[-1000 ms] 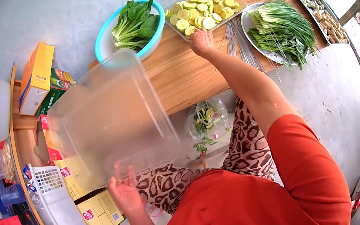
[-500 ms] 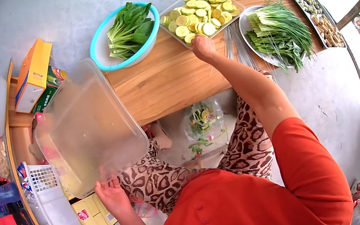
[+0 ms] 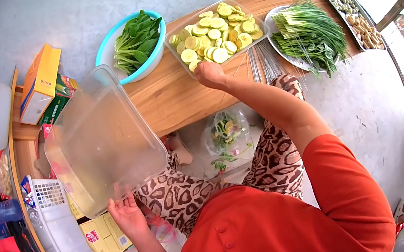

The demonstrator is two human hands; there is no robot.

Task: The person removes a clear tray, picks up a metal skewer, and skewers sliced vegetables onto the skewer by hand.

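My left hand [image 3: 127, 215] grips the near rim of a large clear plastic container [image 3: 100, 143], held tilted in the air to the left of the wooden table [image 3: 175, 95]. My right hand [image 3: 209, 74] holds the near edge of a clear tray of sliced zucchini [image 3: 216, 33] that rests on the table. Left of that tray stands a turquoise bowl of leafy greens [image 3: 135, 44].
A metal plate of green chives [image 3: 309, 33] and loose metal skewers [image 3: 263, 59] lie right of the zucchini tray, then a tray of skewered food [image 3: 354, 15]. Cardboard boxes [image 3: 40, 83], a white basket [image 3: 64, 229] and packets crowd the left. A bag of scraps [image 3: 227, 132] sits under the table.
The zucchini tray has slid left and nearer along the table with my right hand on it. The clear container has dropped lower and tilted to the left.
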